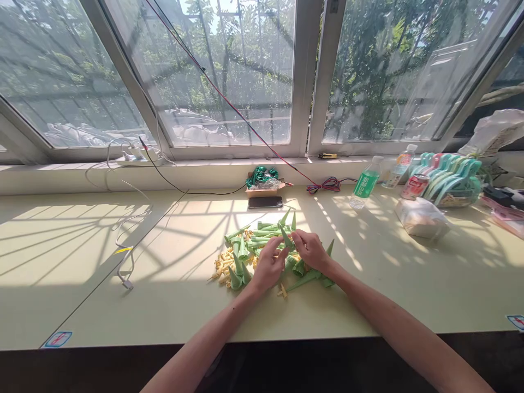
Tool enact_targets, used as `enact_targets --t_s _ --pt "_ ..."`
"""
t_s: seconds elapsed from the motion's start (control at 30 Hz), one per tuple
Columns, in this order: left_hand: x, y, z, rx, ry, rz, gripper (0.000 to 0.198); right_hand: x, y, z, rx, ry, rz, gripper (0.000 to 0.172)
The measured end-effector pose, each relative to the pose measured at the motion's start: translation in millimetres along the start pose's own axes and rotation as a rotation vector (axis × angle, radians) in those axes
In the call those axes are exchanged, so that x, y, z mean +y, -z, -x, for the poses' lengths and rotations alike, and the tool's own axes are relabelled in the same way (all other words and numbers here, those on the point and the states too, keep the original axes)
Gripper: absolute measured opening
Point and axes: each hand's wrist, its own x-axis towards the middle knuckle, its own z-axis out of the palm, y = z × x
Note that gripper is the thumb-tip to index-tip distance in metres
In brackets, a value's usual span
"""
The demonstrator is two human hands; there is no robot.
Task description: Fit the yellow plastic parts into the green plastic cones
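Note:
A heap of green plastic cone-shaped spikes [262, 238] lies in the middle of the pale table [82, 273], with a scatter of small yellow plastic pieces [224, 266] at its left. My left hand [268, 268] and my right hand [311, 250] meet above the heap. Together their pinched fingers hold one green spike [285, 238] that points up and to the left. More green spikes [305, 279] lie under and beside my right wrist.
A black phone [265, 202] and a small cardboard box with green material [264, 183] lie behind the heap. White cables [123, 240] and a power strip [137, 158] are at left. Bottles [365, 183], a can [414, 186], green hangers [450, 180] and a wrapped packet [421, 217] stand at right.

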Motion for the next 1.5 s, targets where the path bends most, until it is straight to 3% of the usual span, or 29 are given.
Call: enact_targets --t_s 0.4,0.7,1.27,1.5 --pt "6 -1.5 1 0.202 0.081 -0.035 0.029 -6 3 3 0.054 -0.026 -0.057 0.041" --pt "2 -0.5 1 0.108 0.143 0.137 0.058 -9 5 2 -0.033 0.084 -0.039 0.036" --pt "12 2.6 0 0.059 0.118 0.026 0.049 -8 6 1 -0.094 0.087 -0.111 0.027" --pt "11 3.8 1 0.031 0.104 0.048 0.045 -7 5 1 -0.072 0.066 -0.065 0.032"
